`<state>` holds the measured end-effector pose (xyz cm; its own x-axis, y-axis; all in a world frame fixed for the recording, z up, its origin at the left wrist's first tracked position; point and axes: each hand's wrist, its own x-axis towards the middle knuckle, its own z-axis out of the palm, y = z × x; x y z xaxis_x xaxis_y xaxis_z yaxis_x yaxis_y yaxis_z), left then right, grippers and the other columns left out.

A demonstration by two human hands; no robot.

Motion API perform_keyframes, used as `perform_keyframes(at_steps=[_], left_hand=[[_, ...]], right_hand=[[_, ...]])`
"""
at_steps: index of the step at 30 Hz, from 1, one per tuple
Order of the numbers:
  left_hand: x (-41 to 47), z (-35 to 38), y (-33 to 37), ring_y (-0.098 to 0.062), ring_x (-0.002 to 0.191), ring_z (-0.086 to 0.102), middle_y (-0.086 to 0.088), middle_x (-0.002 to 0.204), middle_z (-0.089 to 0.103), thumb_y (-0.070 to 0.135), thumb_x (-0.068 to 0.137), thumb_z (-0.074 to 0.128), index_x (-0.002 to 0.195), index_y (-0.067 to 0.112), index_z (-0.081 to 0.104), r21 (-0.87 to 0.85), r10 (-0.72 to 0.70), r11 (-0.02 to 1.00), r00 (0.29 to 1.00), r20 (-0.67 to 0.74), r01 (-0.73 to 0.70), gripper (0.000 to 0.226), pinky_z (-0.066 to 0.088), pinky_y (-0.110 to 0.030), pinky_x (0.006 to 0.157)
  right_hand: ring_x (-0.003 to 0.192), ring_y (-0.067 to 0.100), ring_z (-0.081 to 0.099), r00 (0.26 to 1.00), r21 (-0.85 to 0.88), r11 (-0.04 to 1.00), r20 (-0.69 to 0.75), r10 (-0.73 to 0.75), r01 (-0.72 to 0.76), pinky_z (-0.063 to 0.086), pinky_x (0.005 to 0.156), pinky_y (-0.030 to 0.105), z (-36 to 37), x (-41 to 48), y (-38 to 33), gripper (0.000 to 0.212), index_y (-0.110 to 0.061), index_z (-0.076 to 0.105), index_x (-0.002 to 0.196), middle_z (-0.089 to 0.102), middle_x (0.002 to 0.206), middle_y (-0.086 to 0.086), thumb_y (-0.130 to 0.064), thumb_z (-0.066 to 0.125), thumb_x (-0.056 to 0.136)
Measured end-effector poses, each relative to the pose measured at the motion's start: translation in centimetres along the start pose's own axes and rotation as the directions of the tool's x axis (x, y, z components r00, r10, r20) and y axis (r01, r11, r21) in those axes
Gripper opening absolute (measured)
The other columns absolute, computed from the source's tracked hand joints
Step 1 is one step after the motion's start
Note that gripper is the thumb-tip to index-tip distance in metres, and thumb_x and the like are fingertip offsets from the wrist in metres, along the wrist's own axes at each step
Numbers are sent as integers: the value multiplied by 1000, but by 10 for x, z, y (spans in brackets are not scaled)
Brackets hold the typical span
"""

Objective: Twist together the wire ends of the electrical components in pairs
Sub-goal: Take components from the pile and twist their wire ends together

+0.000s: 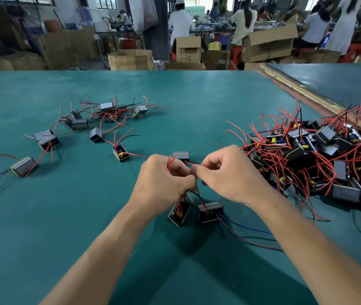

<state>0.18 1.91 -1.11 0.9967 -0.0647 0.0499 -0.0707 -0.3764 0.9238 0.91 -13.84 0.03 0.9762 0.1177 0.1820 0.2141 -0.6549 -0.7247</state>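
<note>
My left hand and my right hand meet above the green table, both pinching thin red wires between thumb and fingers. The wires run down to two small black box components: one tilted, one upright, hanging just below my hands. A blue wire and a dark red wire trail right from the upright one. Another black component lies just beyond my hands, its wire leading toward my fingers.
A big tangled heap of components with red wires fills the right side. Linked components are strewn across the left and far left. Cardboard boxes and people working stand beyond the table's far edge.
</note>
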Motion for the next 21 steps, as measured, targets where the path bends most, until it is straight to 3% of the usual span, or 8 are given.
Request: perform_keyframes(at_steps=[3, 8, 11, 15, 19, 21], left_hand=[[-3, 3, 0, -13, 41, 49, -10, 57, 69, 10, 70, 71, 59, 13, 72, 32, 19, 999, 1000, -4, -19, 12, 39, -20, 45], [-2, 3, 0, -19, 45, 51, -15, 61, 70, 6, 71, 70, 58, 12, 71, -4, 12, 1000, 1000, 9, -12, 15, 43, -26, 48], [-3, 1, 3, -16, 41, 51, -11, 60, 70, 1, 75, 70, 60, 8, 72, -92, -10, 996, 999, 53, 15, 17, 44, -22, 45], [-1, -6, 5, -13, 44, 50, -6, 60, 67, 4, 84, 67, 63, 13, 71, -315, -124, 927, 960, 253, 202, 23, 44, -19, 44], [1, -10, 2, -7, 47, 51, 2, 62, 64, 19, 70, 71, 67, 18, 74, -415, -209, 811, 867, 453, 412, 5, 43, -15, 45], [2, -12, 2, -6, 45, 51, 3, 63, 64, 22, 69, 72, 72, 18, 77, -428, -197, 789, 842, 502, 440, 8, 44, -15, 44]], right_hand=[[50, 11, 50, 1000, -55, 998, 2, 18, -18, 44, 54, 30, 1, -1, 1, 29, -16, 69, 59, 66, 57, 5, -33, 69, 82], [43, 5, 42, 998, 16, 1000, 65, 7, -8, 36, 50, 24, -1, 1, 6, 26, -18, 69, 58, 60, 50, -3, -24, 68, 83], [48, 7, 47, 994, 117, 992, 95, -52, 41, 41, 53, 27, -4, 2, 6, 20, -13, 71, 66, 65, 57, 4, -16, 67, 85], [55, 5, 50, 965, 216, 959, 147, -215, 181, 45, 59, 25, -8, 3, 6, 18, -9, 67, 75, 61, 62, -1, -4, 62, 92], [59, 17, 51, 949, 325, 918, 136, -284, 228, 48, 59, 39, -6, 5, 8, 24, -14, 62, 77, 60, 67, 20, 2, 59, 94], [56, 11, 53, 954, 390, 898, 128, -272, 204, 49, 56, 32, -4, 7, 9, 27, -16, 63, 77, 60, 61, 8, 3, 57, 95]])
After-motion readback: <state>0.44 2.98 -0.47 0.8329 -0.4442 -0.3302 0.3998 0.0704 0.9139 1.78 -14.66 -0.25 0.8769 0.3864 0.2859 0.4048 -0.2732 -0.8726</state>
